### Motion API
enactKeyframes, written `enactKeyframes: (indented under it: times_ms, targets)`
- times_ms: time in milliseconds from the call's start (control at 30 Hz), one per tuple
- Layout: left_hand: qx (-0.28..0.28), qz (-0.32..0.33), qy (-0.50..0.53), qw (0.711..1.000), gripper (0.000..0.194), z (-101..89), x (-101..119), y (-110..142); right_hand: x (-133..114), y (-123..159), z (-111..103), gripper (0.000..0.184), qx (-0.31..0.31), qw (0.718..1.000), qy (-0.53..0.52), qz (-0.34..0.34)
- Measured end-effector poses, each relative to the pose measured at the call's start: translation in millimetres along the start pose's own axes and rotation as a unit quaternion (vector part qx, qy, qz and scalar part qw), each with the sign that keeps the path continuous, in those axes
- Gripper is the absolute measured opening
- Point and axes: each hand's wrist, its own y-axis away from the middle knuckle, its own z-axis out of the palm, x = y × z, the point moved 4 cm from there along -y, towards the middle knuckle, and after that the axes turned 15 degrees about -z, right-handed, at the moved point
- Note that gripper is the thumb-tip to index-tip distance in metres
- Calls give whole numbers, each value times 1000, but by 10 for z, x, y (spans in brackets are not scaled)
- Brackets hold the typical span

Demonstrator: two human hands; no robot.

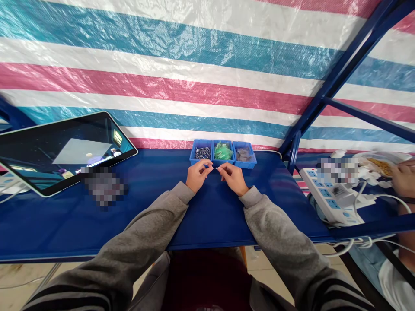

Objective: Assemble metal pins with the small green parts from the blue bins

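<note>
My left hand (pixel 196 175) and my right hand (pixel 234 176) meet fingertip to fingertip just in front of three small blue bins. Each is closed in a pinch. A small, thin, light piece (pixel 215 168) spans the gap between the fingertips, too small to name. The left bin (pixel 192 155) holds many dark, slim metal pieces that look like screws. Bright green plastic bags or pieces (pixel 223 151) fill the middle bin (pixel 223 163). In the right bin (pixel 245 164) lie greyish translucent bags or pieces (pixel 244 153).
A tilted tablet-like screen (pixel 74 151) stands on the blue table (pixel 214 216) at left, beside a blurred object (pixel 104 186). At right are a blue frame post (pixel 311 103), a white power strip (pixel 327 198) with cables, and another person's hand (pixel 403 179). Striped sheeting (pixel 194 86) hangs behind.
</note>
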Motion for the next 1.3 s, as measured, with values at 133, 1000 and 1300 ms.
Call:
enactKeyframes:
  times_ms: [133, 1000, 1300]
  targets:
    - [11, 0, -33, 999, 16, -3, 11, 4, 17, 0, 18, 28, 1, 1000, -22, 5]
    - [-29, -40, 24, 998, 28, 25, -5, 2, -5, -1, -4, 49, -10, 999, 32, -2]
    - [-53, -95, 110, 988, 36, 39, -20, -8, 27, -4, -21, 56, 13, 999, 34, 29]
